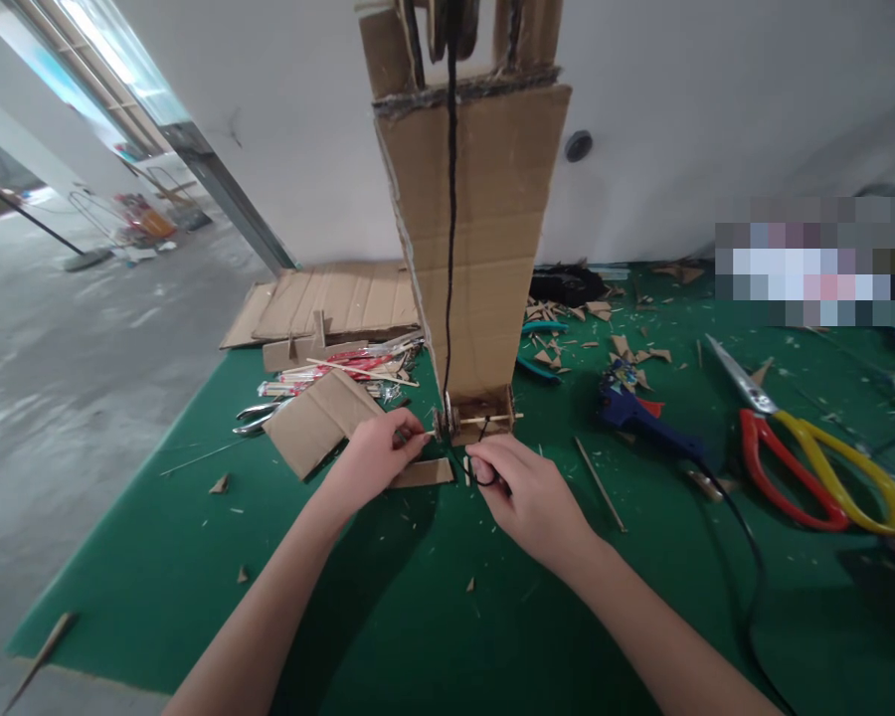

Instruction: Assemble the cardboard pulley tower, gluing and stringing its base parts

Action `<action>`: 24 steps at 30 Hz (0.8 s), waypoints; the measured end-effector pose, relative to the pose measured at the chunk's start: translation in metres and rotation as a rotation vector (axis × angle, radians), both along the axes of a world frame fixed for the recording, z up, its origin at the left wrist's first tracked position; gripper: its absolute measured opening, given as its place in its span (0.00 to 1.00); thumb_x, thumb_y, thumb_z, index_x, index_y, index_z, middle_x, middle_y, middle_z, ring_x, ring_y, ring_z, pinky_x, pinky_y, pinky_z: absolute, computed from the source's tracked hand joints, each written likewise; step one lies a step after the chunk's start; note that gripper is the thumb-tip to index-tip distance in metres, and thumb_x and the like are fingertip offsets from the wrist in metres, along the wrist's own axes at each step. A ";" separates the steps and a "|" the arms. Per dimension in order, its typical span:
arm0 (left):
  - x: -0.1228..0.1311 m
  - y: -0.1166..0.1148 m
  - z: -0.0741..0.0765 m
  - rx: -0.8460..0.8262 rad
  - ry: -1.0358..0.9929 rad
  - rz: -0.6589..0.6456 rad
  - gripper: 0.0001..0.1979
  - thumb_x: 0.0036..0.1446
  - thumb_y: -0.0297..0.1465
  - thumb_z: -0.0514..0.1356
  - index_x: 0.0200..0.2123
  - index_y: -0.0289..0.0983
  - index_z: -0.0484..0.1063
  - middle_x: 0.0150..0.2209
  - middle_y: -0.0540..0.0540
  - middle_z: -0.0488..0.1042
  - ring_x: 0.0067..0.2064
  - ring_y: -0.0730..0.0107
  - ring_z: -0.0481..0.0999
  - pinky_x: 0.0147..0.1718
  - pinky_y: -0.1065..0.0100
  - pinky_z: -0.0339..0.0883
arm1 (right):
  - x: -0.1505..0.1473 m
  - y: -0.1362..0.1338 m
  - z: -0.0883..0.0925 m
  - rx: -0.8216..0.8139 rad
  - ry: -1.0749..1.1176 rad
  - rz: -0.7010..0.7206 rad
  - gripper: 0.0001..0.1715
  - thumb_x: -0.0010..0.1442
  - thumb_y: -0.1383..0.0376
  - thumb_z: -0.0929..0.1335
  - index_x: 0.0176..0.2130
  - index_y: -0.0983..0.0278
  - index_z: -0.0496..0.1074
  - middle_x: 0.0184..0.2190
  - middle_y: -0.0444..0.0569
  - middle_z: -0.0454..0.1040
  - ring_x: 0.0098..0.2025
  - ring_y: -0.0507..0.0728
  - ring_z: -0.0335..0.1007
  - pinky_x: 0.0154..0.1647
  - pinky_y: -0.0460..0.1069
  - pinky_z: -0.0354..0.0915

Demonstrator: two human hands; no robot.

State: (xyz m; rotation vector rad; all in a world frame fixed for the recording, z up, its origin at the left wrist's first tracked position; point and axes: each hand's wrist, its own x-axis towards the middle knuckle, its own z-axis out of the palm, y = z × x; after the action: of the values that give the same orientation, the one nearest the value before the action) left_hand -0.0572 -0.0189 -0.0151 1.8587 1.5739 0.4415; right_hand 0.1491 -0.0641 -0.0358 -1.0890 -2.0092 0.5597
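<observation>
A tall cardboard tower (492, 219) stands on the green table, with a black cord (451, 199) running down its front. At its foot is a small cardboard box (484, 408) crossed by a thin wooden stick (488, 420), which carries a small round spool (446, 423) at its left side. My left hand (380, 452) pinches the left end of the stick beside the spool. My right hand (526, 487) is closed on the lower, looped part of the black cord, just in front of the box.
Right of the tower lie a blue glue gun (645, 423), scissors (780, 423) with red and yellow handles, and cardboard scraps. To the left are cardboard sheets (335, 298), packaged sticks (343, 368), pliers (258, 418) and a cardboard piece (317, 423). A white wall (641, 80) rises behind.
</observation>
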 end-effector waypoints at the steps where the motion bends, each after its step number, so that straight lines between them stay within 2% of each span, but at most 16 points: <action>1: 0.001 0.001 0.000 0.057 0.034 -0.013 0.09 0.55 0.37 0.55 0.30 0.38 0.68 0.24 0.51 0.73 0.24 0.73 0.70 0.23 0.73 0.59 | 0.000 0.000 0.000 0.000 -0.005 0.004 0.13 0.56 0.75 0.60 0.40 0.63 0.68 0.33 0.48 0.68 0.35 0.52 0.66 0.36 0.47 0.65; 4: 0.002 0.002 -0.001 0.138 0.110 -0.022 0.08 0.55 0.36 0.54 0.31 0.38 0.68 0.29 0.51 0.74 0.27 0.72 0.70 0.26 0.72 0.58 | 0.000 -0.001 0.001 0.012 -0.019 0.008 0.14 0.56 0.75 0.60 0.40 0.63 0.68 0.34 0.49 0.69 0.35 0.52 0.66 0.35 0.47 0.65; 14: 0.004 0.004 -0.007 0.173 0.127 0.037 0.08 0.57 0.34 0.52 0.33 0.38 0.68 0.28 0.49 0.74 0.27 0.69 0.72 0.28 0.69 0.59 | 0.001 -0.001 0.002 0.022 -0.016 -0.005 0.14 0.56 0.74 0.59 0.39 0.64 0.69 0.32 0.49 0.69 0.35 0.52 0.65 0.32 0.47 0.64; 21: 0.006 0.004 -0.008 0.239 0.208 0.057 0.07 0.58 0.34 0.51 0.35 0.39 0.68 0.30 0.47 0.75 0.32 0.65 0.73 0.31 0.68 0.60 | 0.001 -0.002 0.002 0.030 -0.013 -0.020 0.13 0.57 0.74 0.59 0.38 0.65 0.69 0.34 0.49 0.69 0.34 0.52 0.65 0.30 0.47 0.63; 24: 0.003 0.005 -0.006 0.234 0.187 0.058 0.10 0.57 0.35 0.53 0.39 0.38 0.69 0.33 0.46 0.76 0.33 0.64 0.73 0.33 0.68 0.61 | 0.001 -0.002 0.002 0.032 -0.024 -0.022 0.13 0.56 0.74 0.59 0.38 0.65 0.69 0.34 0.49 0.69 0.34 0.52 0.66 0.31 0.46 0.63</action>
State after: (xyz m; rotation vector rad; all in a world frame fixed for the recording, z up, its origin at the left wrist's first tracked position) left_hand -0.0543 -0.0143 -0.0213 2.0854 1.7677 0.5088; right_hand 0.1499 -0.0663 -0.0333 -1.1027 -2.0177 0.5034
